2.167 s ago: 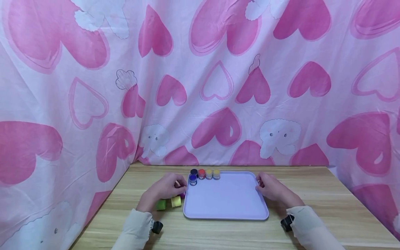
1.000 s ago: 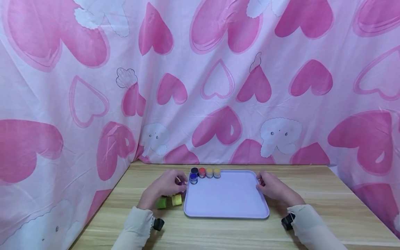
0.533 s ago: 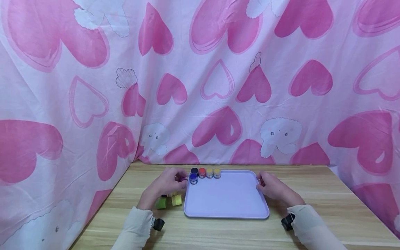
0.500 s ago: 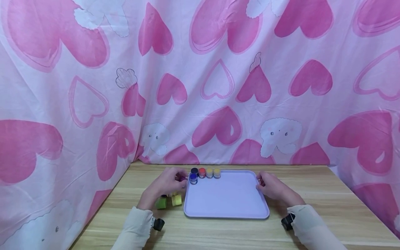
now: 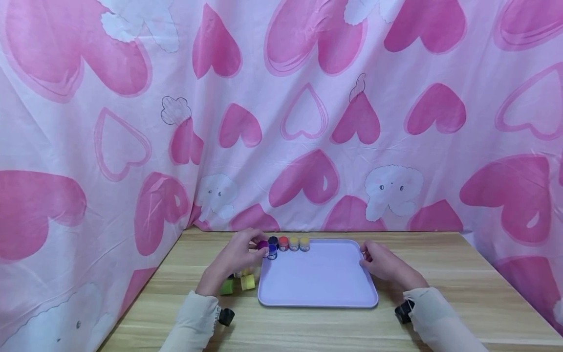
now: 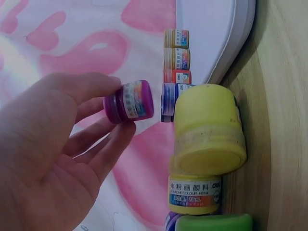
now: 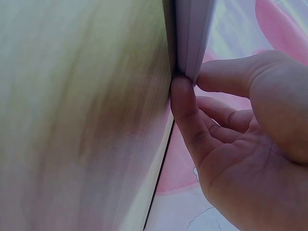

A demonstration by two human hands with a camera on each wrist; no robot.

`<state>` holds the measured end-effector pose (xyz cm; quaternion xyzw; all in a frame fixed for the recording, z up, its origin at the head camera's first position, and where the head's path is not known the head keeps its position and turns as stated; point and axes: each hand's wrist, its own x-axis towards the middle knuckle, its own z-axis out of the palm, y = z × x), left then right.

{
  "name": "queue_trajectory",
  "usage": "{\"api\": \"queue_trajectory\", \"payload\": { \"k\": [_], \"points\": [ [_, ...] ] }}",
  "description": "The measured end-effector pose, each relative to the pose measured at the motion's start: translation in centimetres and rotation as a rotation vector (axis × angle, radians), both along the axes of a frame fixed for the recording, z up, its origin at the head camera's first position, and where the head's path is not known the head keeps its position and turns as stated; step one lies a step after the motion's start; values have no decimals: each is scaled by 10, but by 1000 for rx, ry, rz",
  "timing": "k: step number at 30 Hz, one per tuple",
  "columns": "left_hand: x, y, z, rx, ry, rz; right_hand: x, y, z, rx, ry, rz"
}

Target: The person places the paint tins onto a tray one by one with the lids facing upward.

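My left hand (image 5: pixel 237 253) pinches a purple paint jar (image 5: pixel 263 244) between thumb and fingers, raised over the tray's far left corner. In the left wrist view the purple jar (image 6: pixel 132 102) lies on its side in the fingertips, its label showing. My right hand (image 5: pixel 384 268) grips the right rim of the lilac tray (image 5: pixel 321 281); in the right wrist view, thumb and finger sit at the tray edge (image 7: pixel 192 43). Along the tray's far side stand a dark jar (image 5: pixel 273 241), a red jar (image 5: pixel 283 244) and two ochre jars (image 5: pixel 293 244), with a blue jar (image 5: pixel 272 253) before the dark one.
Left of the tray, on the wooden table (image 5: pixel 308 330), lie a green jar (image 5: pixel 227 287) and a yellow jar (image 5: pixel 248 282), with more jars partly hidden behind them. A pink heart-patterned curtain (image 5: pixel 303 122) hangs behind and at the sides.
My left hand has lifted the purple jar from beside the tray and carried it up and away toward the far left corner. The right hand has stayed at the tray's rim.
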<state>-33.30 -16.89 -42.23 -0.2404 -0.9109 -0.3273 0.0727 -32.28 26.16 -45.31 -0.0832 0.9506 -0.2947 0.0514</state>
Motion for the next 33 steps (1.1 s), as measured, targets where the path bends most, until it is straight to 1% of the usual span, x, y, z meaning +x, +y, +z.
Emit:
{"api": "queue_trajectory", "payload": {
  "k": [2, 8, 14, 20, 23, 28, 33],
  "points": [
    [-1, 2, -1, 10, 17, 4, 0, 0, 0, -3, -4, -2],
    [-2, 9, -2, 44, 25, -7, 0, 0, 0, -3, -16, -11],
    [-6, 16, -3, 59, 59, 5, 1, 0, 1, -7, -7, -5],
    [-11, 24, -5, 98, 47, -11, 1, -1, 2, -9, -12, -10],
    [-12, 28, -7, 114, 50, -32, 1, -1, 1, -14, -12, -9],
    [-14, 32, -8, 109, 66, -55, 0, 0, 0, -19, -18, -9],
    [-19, 36, -13, 101, 64, -34, -2, 1, -2, -11, -19, -14]
  ]
}}
